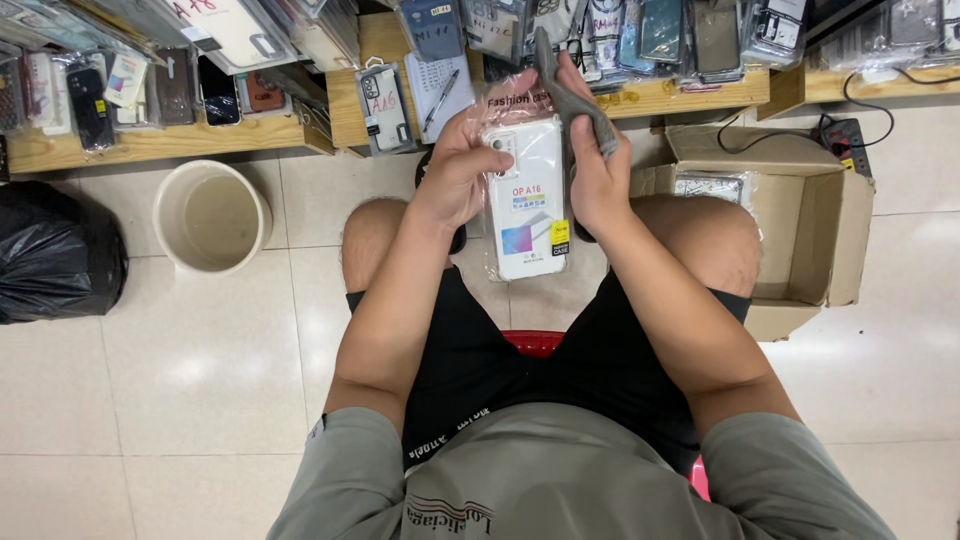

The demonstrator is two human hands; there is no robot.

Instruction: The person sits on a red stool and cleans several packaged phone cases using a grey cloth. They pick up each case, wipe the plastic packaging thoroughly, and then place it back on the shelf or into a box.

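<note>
I've got the packet (528, 200) up between both hands, over my knees, w/ the floor (200, 370) below. It's a clear phone case in a see-through sleeve w/ a coloured card insert, held flat and face-up so the front can be read from above.

Left hand (462, 165) grips the left edge near the top: fingers curled shut over the plastic, thumb on the front, which keeps the slippery sleeve from sagging. Right hand (592, 165) clamps the right edge the same way, and its fingers are also closed round a grey cloth (578, 95) that sticks up and away on the far side. Cloth is pinned against the packet, prob. so one hand does both jobs.

Far side: low wooden shelf (160, 142) lined w/ more packaged cases, stood on edge so the fronts show. Open cardboard box (800, 230) sits right of my right knee, within arm's reach, one packet lying inside. Pale bucket (210, 215) is left of my left knee, black bag (55, 255) further left. Power strip (845, 135) by the box, far right.
</note>
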